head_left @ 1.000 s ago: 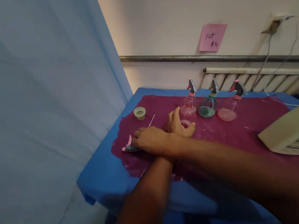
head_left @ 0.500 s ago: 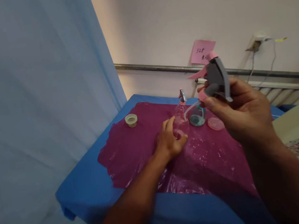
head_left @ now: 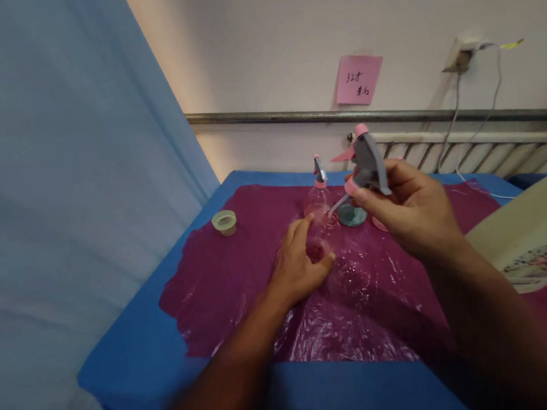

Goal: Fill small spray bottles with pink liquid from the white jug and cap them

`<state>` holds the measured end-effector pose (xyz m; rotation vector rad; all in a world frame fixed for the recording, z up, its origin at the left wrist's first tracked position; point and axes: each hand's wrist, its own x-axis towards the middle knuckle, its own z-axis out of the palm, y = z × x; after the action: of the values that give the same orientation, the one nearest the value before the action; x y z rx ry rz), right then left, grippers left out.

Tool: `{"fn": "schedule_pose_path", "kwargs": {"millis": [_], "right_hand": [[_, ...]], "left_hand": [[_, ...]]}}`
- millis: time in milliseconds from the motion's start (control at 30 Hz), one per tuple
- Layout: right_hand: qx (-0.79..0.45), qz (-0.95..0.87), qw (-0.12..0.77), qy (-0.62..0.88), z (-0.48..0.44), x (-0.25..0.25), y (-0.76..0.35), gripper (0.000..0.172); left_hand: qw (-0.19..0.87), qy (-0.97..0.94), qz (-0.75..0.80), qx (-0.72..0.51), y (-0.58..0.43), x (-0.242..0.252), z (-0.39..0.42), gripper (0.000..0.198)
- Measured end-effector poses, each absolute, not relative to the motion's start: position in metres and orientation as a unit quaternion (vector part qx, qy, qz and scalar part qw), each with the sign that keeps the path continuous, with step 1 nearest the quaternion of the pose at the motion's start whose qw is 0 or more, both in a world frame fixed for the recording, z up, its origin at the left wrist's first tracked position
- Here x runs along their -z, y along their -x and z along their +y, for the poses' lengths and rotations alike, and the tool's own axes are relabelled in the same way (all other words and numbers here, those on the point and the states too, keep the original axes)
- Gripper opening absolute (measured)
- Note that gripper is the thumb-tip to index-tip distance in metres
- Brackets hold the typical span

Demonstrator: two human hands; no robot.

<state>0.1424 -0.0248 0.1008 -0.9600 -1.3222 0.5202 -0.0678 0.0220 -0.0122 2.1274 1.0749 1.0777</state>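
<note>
My left hand (head_left: 298, 262) is wrapped round a clear pink bottle (head_left: 323, 242) standing on the purple plastic sheet. In my right hand (head_left: 412, 203) is a grey and pink spray head (head_left: 367, 162), pinched near its pink collar. Its thin white tube (head_left: 338, 204) slants down to the bottle's open mouth; whether the tip is inside is hard to make out. Behind the bottle stands another pink spray bottle (head_left: 320, 189) with its spray head on. A teal bottle (head_left: 353, 215) is partly covered by my right hand, and a pink round piece (head_left: 379, 224) shows beside it.
A small pale green cup (head_left: 225, 222) sits at the left of the purple sheet (head_left: 214, 287). A large cream jug (head_left: 534, 238) leans at the right. Blue cloth (head_left: 130, 345) covers the table; a curtain (head_left: 70, 158) hangs left, and a pipe (head_left: 262, 117) runs along the wall.
My right hand has come down and left with the spray head, bringing its tube closer to the bottle mouth. My left hand keeps its hold on the bottle. The view has shifted slightly.
</note>
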Motion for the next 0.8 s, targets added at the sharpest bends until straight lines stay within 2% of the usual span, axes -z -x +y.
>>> {"fn": "schedule_pose_path", "kwargs": {"millis": [133,233,567,800], "right_hand": [[-0.335,-0.614,0.571,0.429,-0.007,-0.08,-0.149,0.032],[-0.369,-0.622,0.544,0.426,0.001,-0.069,-0.153,0.037],[-0.411,-0.612,0.551,0.391,0.003,-0.065,-0.162,0.043],[-0.398,-0.606,0.569,0.388,0.003,-0.064,-0.168,0.045]], "left_hand": [[0.301,-0.762,0.389,-0.421,0.067,0.01,0.019,0.09],[0.345,-0.74,0.387,-0.428,0.066,0.006,0.015,0.093],[0.459,-0.7,0.327,-0.439,0.07,-0.004,0.016,0.076],[0.553,-0.666,0.294,-0.405,0.075,-0.014,0.016,0.078]]}}
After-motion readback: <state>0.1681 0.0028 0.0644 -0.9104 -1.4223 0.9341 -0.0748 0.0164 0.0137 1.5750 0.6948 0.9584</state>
